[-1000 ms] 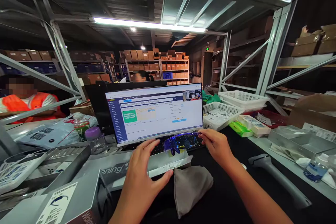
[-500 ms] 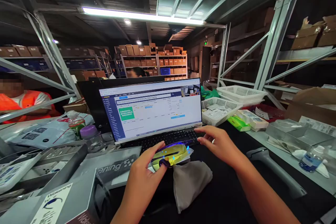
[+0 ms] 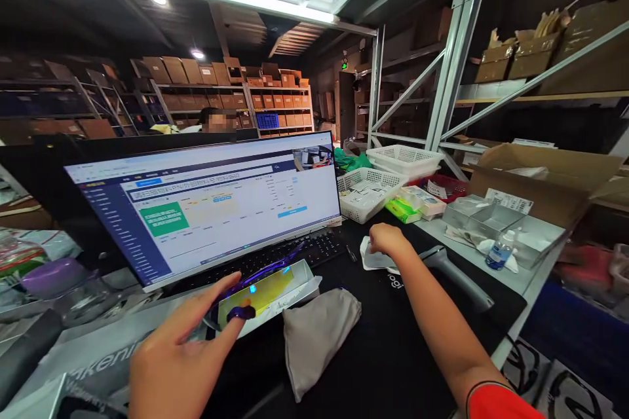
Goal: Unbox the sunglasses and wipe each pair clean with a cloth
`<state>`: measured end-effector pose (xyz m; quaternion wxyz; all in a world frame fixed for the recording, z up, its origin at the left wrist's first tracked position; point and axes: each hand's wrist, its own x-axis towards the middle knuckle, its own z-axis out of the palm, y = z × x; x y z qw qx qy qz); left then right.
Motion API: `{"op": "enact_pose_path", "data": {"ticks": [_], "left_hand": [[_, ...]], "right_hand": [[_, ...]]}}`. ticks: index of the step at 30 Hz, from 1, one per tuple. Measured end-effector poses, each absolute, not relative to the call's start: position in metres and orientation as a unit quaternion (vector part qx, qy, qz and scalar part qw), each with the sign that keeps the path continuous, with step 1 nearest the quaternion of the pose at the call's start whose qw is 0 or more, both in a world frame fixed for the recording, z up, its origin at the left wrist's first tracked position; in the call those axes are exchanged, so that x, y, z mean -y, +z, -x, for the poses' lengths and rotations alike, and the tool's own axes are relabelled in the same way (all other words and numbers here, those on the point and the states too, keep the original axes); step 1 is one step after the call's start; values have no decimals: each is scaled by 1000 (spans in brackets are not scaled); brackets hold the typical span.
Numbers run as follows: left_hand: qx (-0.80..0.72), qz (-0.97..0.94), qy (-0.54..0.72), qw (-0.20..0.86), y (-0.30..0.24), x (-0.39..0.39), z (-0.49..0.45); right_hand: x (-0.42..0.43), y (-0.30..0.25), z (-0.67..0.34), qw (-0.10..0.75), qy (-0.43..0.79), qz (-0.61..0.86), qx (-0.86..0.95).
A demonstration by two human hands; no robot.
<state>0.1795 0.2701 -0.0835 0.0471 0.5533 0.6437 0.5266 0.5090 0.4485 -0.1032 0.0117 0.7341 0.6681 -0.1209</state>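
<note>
My left hand grips purple-edged, yellow-tinted glasses between thumb and forefinger; blue glints show on them. The glasses lie over a small pale open box. A soft grey pouch rests just right of the box on the black desk mat. Farther right, my right hand is closed in a pinch on a flat white piece, whose kind I cannot make out. Beside that hand lies a grey barcode scanner.
A monitor and black keyboard stand behind the glasses. White baskets, a green packet, a grey divided tray and a small bottle are at the right. A purple-lidded jar sits left. A person is behind the monitor.
My right hand has moved right, away from the glasses, and closed on the white piece. My left hand stays on the glasses. The view has turned to the right.
</note>
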Motion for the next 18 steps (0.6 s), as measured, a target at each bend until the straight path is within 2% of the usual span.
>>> {"op": "enact_pose_path", "data": {"ticks": [11, 18], "left_hand": [[-635, -537, 551, 68, -88, -269, -186], [-609, -552, 565, 74, -95, -274, -185]], "right_hand": [[-464, -137, -486, 61, -145, -770, -618], [-460, -111, -530, -10, -119, -725, -678]]}}
